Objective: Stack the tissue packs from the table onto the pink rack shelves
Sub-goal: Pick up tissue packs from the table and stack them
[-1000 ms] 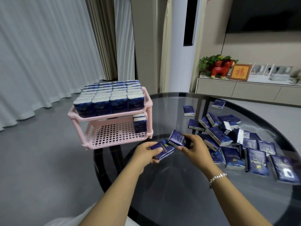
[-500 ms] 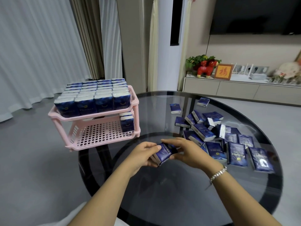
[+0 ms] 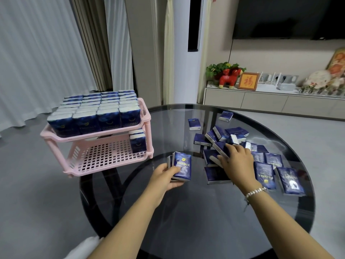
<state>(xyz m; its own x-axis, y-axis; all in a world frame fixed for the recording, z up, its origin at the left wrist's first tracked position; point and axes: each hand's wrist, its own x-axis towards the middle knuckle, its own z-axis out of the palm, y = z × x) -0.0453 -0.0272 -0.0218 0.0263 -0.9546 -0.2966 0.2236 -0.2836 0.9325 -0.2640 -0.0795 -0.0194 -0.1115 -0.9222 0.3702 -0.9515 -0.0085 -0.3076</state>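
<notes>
The left hand (image 3: 164, 177) has its grip closed on a small upright bundle of tissue packs (image 3: 182, 168), held just above the glass surface (image 3: 186, 230), a little to the right of the pink rack (image 3: 144, 116). The right hand (image 3: 237, 161) lies on the loose pile of packs (image 3: 261, 161) further right of the rack — fingers spread over one or two, and whether they have closed on any I cannot tell.

The rack's top shelf looks full; its lower shelf (image 3: 104, 157) holds only a short column of packs (image 3: 137, 142) at the far right corner. So the step in hand is likely gathering a handful. To do it well, take packs lying flat, square them against the bundle with edges aligned, and keep the bundle thin enough to slide under the top shelf beside that column.
</notes>
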